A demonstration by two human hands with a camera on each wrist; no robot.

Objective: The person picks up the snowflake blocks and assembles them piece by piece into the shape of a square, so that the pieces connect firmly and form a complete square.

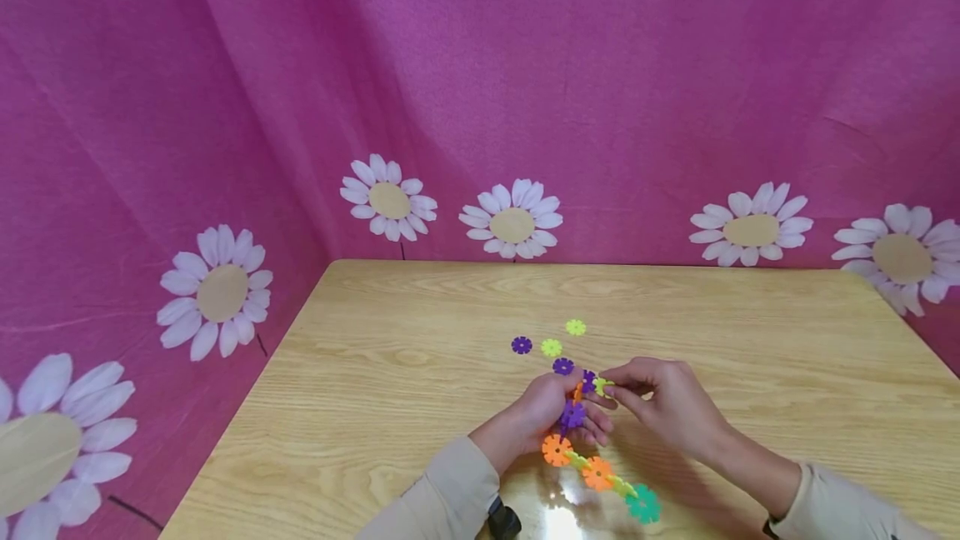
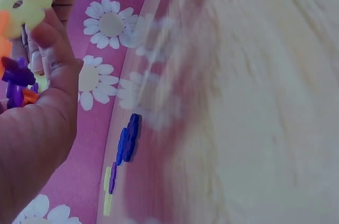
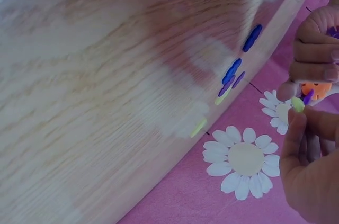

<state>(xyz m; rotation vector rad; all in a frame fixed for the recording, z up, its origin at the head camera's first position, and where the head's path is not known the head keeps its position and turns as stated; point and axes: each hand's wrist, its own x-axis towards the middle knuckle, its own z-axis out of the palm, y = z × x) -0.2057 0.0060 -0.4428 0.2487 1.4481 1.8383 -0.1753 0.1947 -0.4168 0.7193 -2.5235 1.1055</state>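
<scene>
My left hand [image 1: 546, 407] holds a chain of flower-shaped plastic discs joined edge to edge. From it hang an orange disc [image 1: 557, 450], another orange disc [image 1: 597, 473] with yellow ones between, and a green disc [image 1: 643, 504] at the low end. A purple disc [image 1: 572, 415] shows against the palm. At the chain's upper end, my right hand [image 1: 670, 400] pinches a yellow disc [image 1: 602, 386] between thumb and forefinger, right at a purple disc [image 1: 588, 380]. In the right wrist view that yellow disc [image 3: 298, 104] meets the purple one beside an orange disc [image 3: 317, 91].
Loose discs lie on the wooden table [image 1: 420, 315] beyond the hands: a purple disc [image 1: 521, 345], a yellow disc [image 1: 551, 347], a farther yellow disc [image 1: 575, 327] and a purple disc [image 1: 562, 366]. A pink curtain [image 1: 600, 107] with white flowers stands behind the table.
</scene>
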